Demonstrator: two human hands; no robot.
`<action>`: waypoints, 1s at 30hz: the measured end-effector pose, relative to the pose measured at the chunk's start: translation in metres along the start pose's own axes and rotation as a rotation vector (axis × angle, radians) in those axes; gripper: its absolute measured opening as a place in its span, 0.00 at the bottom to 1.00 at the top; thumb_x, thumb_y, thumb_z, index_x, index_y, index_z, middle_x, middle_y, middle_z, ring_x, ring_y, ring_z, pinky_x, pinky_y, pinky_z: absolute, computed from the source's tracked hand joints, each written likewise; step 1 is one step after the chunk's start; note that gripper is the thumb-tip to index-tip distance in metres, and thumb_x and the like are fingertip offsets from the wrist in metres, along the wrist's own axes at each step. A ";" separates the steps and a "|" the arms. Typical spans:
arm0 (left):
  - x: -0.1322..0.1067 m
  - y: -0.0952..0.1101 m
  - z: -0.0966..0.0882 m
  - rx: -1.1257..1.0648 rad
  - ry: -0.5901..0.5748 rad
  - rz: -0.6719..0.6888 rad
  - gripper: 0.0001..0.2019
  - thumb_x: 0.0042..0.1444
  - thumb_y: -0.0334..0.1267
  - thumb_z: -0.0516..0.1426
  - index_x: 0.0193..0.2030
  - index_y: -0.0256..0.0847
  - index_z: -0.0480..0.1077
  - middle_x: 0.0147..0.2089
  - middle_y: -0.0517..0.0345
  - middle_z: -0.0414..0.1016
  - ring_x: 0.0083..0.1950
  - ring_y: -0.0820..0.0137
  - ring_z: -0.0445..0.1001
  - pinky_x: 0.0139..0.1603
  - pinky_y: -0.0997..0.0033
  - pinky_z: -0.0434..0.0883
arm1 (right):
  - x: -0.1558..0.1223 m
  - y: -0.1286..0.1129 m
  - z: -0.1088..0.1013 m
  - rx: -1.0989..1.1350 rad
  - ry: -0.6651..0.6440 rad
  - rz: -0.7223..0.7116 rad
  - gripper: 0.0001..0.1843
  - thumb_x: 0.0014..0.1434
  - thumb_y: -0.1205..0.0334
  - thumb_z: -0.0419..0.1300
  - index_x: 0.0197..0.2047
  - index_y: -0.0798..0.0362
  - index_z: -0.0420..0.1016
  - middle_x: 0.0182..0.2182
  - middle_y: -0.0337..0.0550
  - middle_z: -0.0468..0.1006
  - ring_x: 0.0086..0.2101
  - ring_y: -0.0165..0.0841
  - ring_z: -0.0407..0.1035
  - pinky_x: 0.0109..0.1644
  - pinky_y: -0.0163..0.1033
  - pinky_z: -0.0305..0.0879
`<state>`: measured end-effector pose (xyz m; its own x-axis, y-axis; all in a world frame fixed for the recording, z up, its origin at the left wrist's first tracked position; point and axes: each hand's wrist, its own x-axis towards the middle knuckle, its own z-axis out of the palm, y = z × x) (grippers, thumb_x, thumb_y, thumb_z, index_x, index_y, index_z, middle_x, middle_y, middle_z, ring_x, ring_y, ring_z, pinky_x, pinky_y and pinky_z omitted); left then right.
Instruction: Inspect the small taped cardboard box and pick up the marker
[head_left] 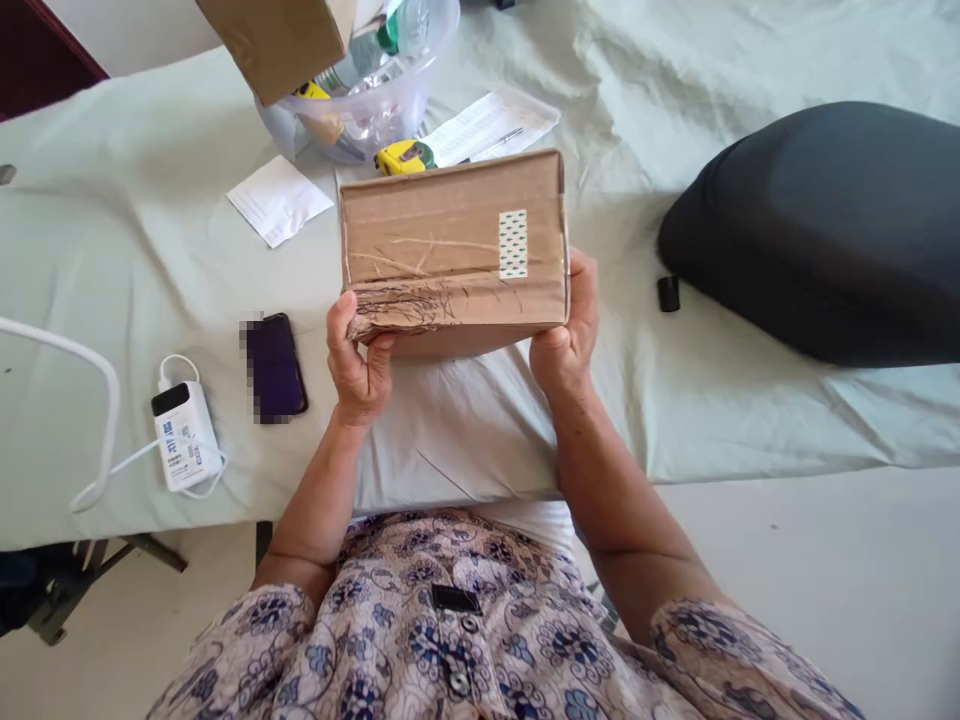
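Note:
A brown cardboard box (pixel 450 245) is held up above the table between both my hands. It carries clear tape, black scribbles along its near edge and a small green-dotted sticker (pixel 513 243). My left hand (pixel 358 360) grips the box's lower left corner, thumb on top and fingers curled beneath. My right hand (pixel 566 335) clasps the lower right corner, fingers wrapped round the side. Under the box lies a white padded mailer (pixel 450 420) on the pale green table cloth (pixel 112 260).
A clear plastic tub (pixel 375 100) with bottles, a second cardboard box (pixel 277 40), a yellow tape measure (pixel 401 157) and paper slips sit at the back. A dark phone (pixel 276 365) and white power bank (pixel 184 435) with cable lie left. A black cushion-like object (pixel 825 230) fills the right.

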<state>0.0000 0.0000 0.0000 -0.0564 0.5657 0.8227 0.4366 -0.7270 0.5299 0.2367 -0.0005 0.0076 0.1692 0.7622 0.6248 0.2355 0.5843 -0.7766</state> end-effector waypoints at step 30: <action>-0.041 0.030 -0.006 -0.521 0.195 -1.137 0.32 0.51 0.59 0.71 0.54 0.55 0.60 0.54 0.59 0.77 0.48 0.68 0.81 0.46 0.64 0.81 | -0.003 0.016 -0.002 -0.069 0.063 -0.080 0.34 0.68 0.29 0.45 0.58 0.41 0.78 0.61 0.51 0.72 0.64 0.50 0.68 0.65 0.64 0.72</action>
<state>0.0103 -0.0477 -0.0164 -0.3168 0.9355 -0.1562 -0.3475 0.0388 0.9369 0.2414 0.0058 -0.0064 0.2064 0.6934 0.6904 0.3160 0.6205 -0.7177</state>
